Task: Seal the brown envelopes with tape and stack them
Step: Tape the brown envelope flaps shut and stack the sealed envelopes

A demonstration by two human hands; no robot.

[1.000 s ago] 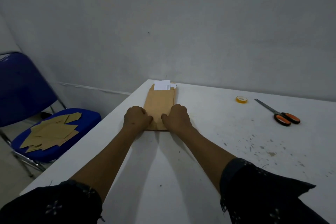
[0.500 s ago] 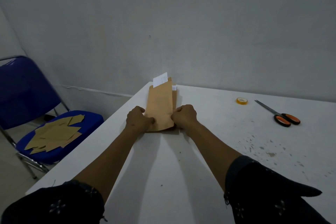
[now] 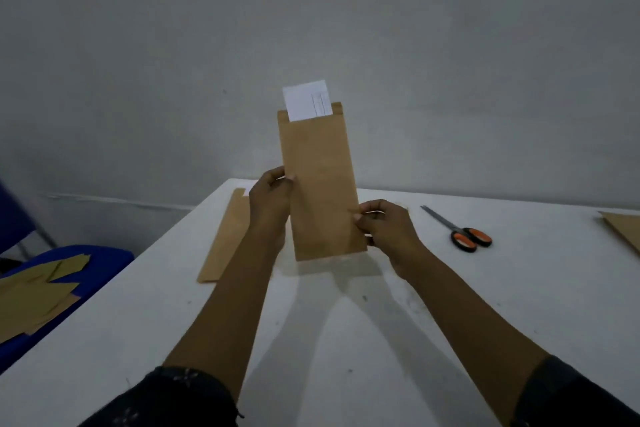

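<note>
I hold a long brown envelope upright above the white table, its lower end just over the surface. White paper sticks out of its open top. My left hand grips the envelope's left edge about halfway up. My right hand pinches its lower right edge. A second brown envelope lies flat on the table to the left, partly behind my left forearm. The tape roll is hidden from view.
Orange-handled scissors lie on the table to the right. Another brown envelope's corner shows at the far right edge. A blue chair at the left carries several loose brown envelopes. A grey wall stands behind the table.
Both hands have lifted the top envelope from lying flat on the table to upright, uncovering the envelope beneath it. The view has shifted, and the tape roll no longer shows.
</note>
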